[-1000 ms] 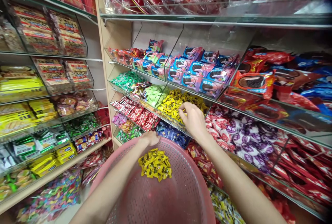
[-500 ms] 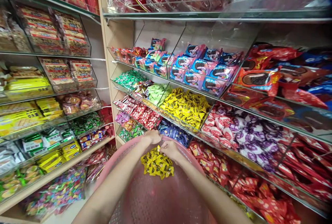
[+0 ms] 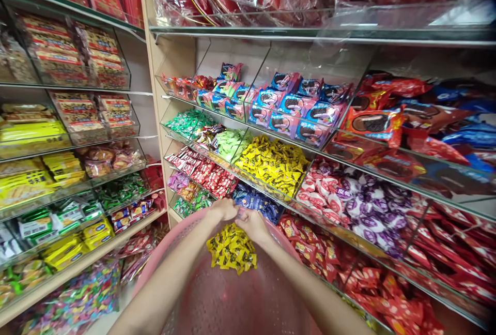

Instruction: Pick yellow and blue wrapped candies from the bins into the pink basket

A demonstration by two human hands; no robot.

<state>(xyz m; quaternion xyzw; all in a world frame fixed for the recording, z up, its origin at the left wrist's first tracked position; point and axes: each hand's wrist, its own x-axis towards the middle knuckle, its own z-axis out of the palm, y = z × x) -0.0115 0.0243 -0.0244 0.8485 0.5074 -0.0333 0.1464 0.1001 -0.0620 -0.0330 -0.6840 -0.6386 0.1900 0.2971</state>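
Note:
A large pink plastic basket (image 3: 170, 253) with small holes fills the lower middle of the view. Yellow wrapped candies (image 3: 232, 252) lie in a pile at its far side. My left hand (image 3: 223, 210) is closed over the far rim. Close beside it, my right hand (image 3: 251, 225) is closed at the same rim, with its thumb on the inner side, just above the candy pile. The undersides of my fingers are hidden.
Slanted clear bins in front hold yellow candies (image 3: 273, 164), purple and white candies (image 3: 372, 206) and blue-pink cookie packets (image 3: 294, 105). Red packets (image 3: 387, 293) stand low at right. A left shelf carries wrapped snacks (image 3: 54, 58), with a bag of colourful sweets (image 3: 77, 299) below.
My right hand has moved up from the candy pile to the basket's far rim beside my left hand. The shelves have shifted slightly left in view.

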